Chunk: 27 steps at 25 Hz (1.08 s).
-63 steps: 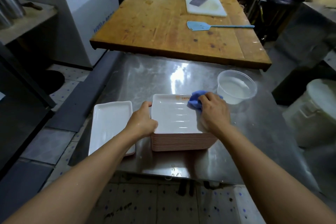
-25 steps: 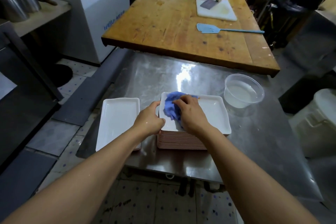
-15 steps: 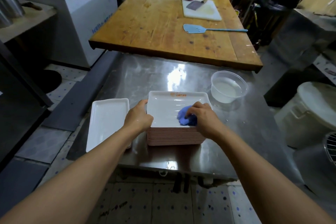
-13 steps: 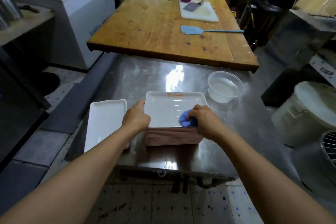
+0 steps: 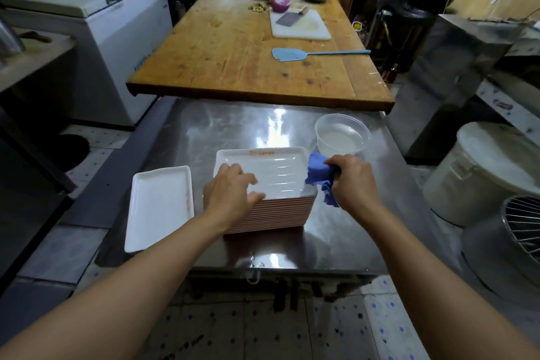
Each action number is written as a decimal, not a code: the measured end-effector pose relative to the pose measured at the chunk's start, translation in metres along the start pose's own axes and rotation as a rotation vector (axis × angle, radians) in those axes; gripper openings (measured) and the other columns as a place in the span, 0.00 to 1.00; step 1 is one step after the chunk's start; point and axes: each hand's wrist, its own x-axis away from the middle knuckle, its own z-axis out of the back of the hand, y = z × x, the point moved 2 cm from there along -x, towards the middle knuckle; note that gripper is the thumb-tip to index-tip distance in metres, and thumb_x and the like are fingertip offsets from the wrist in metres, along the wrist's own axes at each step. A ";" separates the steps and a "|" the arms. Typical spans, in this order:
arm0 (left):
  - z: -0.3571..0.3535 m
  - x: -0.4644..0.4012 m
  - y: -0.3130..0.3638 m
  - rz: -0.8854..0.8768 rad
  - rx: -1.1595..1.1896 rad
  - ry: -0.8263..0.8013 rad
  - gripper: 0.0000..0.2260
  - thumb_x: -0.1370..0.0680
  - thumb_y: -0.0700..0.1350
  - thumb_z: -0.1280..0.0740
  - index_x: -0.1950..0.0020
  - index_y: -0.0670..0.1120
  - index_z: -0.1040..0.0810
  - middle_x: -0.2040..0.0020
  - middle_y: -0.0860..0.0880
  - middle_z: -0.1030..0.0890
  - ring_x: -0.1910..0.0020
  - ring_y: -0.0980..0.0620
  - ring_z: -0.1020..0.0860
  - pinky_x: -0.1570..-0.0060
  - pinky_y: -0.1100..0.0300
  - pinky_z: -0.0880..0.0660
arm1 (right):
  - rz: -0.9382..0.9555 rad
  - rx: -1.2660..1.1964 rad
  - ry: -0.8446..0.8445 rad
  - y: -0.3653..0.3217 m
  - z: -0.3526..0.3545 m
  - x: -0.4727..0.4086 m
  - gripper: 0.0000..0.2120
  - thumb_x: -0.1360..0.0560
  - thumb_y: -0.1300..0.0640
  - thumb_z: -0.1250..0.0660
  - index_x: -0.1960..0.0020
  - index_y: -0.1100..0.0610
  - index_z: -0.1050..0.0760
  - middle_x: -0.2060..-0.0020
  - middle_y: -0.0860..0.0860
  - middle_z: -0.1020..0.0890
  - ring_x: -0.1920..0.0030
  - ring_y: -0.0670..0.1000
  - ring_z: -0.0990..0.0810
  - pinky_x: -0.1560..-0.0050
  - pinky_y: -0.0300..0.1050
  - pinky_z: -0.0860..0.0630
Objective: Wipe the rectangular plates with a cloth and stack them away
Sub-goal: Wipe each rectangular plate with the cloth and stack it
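Right hand grip holds the crumpled blue cloth at the white top plate right edge; left hand fingers rest flat on it.

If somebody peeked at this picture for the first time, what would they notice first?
Probably the bright blue cloth bunched in the right hand, just off the right edge of a tall stack of plates on the shiny steel table. The left hand rests on the top white plate.

I see small orange writing on the far rim of the top plate, and blue writing on the white freezer. I can't read either.
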 end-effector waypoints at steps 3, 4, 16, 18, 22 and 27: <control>-0.009 0.000 0.019 -0.135 -0.081 -0.050 0.12 0.26 0.55 0.31 0.46 0.53 0.19 0.49 0.53 0.23 0.45 0.52 0.30 0.59 0.59 0.32 | -0.138 -0.303 0.013 0.004 0.000 0.009 0.18 0.29 0.76 0.48 0.53 0.65 0.22 0.68 0.59 0.23 0.82 0.44 0.25 0.83 0.36 0.28; -0.011 0.000 0.020 -0.148 -0.099 -0.023 0.09 0.25 0.53 0.31 0.48 0.52 0.18 0.49 0.54 0.22 0.46 0.53 0.29 0.61 0.59 0.34 | -0.159 -0.337 0.014 0.005 0.001 0.011 0.19 0.30 0.76 0.49 0.53 0.66 0.22 0.69 0.59 0.23 0.82 0.43 0.25 0.83 0.36 0.28; 0.022 0.004 0.028 -0.299 -0.064 0.267 0.05 0.25 0.41 0.32 0.57 0.41 0.25 0.69 0.44 0.21 0.73 0.41 0.24 0.74 0.58 0.38 | -0.126 -0.210 0.201 0.015 0.004 0.019 0.16 0.29 0.72 0.41 0.47 0.61 0.20 0.56 0.57 0.17 0.57 0.50 0.22 0.54 0.43 0.25; 0.036 0.000 0.032 -0.321 -0.061 0.339 0.06 0.28 0.40 0.28 0.59 0.41 0.25 0.73 0.45 0.23 0.77 0.42 0.25 0.75 0.60 0.39 | -0.101 -0.229 0.242 0.008 0.008 0.017 0.17 0.29 0.71 0.41 0.47 0.60 0.20 0.56 0.55 0.18 0.57 0.49 0.22 0.56 0.35 0.28; 0.071 -0.002 0.031 -0.191 0.167 0.393 0.04 0.22 0.45 0.36 0.52 0.45 0.27 0.64 0.46 0.20 0.67 0.42 0.23 0.69 0.58 0.37 | -0.046 -0.307 0.380 -0.017 0.027 0.010 0.17 0.29 0.71 0.41 0.46 0.61 0.20 0.53 0.56 0.18 0.55 0.49 0.23 0.51 0.39 0.27; 0.118 0.009 0.026 -0.113 0.509 0.421 0.04 0.21 0.43 0.38 0.54 0.45 0.27 0.60 0.47 0.20 0.60 0.43 0.22 0.59 0.47 0.25 | 0.163 -0.422 0.488 -0.077 0.053 0.000 0.17 0.30 0.72 0.39 0.45 0.61 0.21 0.51 0.55 0.19 0.50 0.52 0.21 0.47 0.43 0.25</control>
